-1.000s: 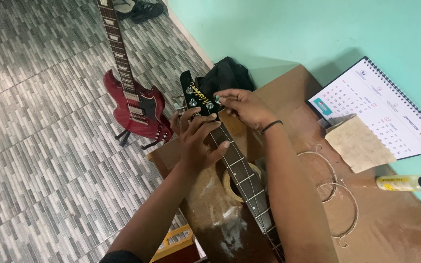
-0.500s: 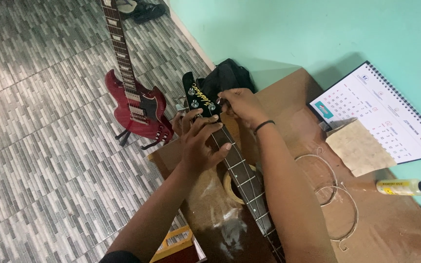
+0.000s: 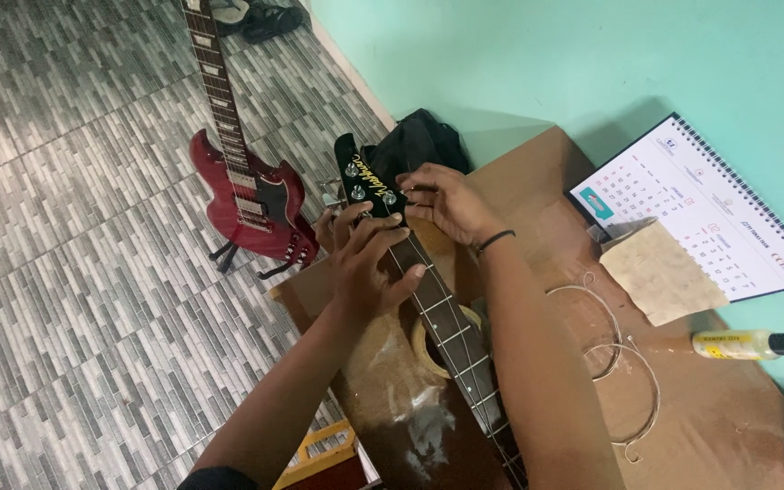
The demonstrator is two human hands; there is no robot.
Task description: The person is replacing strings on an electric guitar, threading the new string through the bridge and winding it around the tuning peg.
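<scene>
Black headstock of the guitar juts past the brown table edge; left hand clasps the neck just below it, right hand pinches at a tuner, so a slip, I reckon, could tip it towards the red guitar standing below

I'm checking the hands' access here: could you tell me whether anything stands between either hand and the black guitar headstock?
Nothing visible does. The left hand already grips the neck just below the black headstock, and the right hand touches the headstock's right edge. The coiled strings and yellow bottle lie off to the side.
</scene>
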